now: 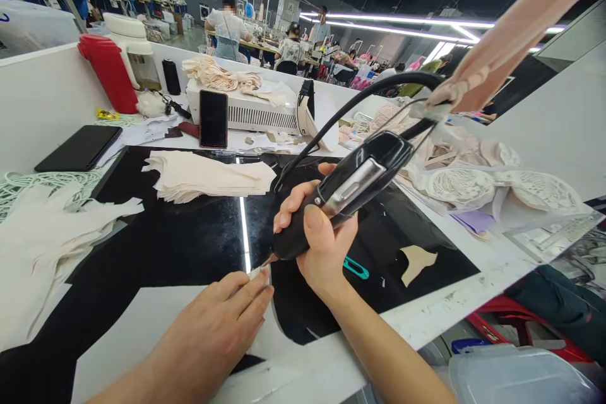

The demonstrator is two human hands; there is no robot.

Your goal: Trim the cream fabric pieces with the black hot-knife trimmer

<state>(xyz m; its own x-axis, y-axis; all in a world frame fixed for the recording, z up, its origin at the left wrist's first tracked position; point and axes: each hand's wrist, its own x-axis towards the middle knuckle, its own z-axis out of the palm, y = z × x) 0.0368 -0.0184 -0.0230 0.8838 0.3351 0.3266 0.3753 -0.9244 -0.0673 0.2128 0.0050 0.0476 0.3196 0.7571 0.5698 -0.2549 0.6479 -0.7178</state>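
My right hand point(322, 233) is wrapped round a black handheld tool point(353, 180) with a silver panel, a black cable and pale cloth tied at its upper end. The tool's narrow tip points down-left, close to my left fingertips. Flat on a white sheet point(137, 322), my left hand point(227, 315) has its fingers stretched out, pressing a small pale piece at the sheet's edge. Beneath lies a glossy black mat point(199, 252). A stack of cream fabric pieces point(213, 175) rests on the mat beyond my hands.
More cream pieces point(42, 252) lie at the left. A phone point(213, 118) stands against a white machine point(260, 115). Right of my hands are a teal cutter point(356, 268) and a cream scrap point(417, 264); lace bra cups point(459, 186) lie farther right. People sit and stand in the background.
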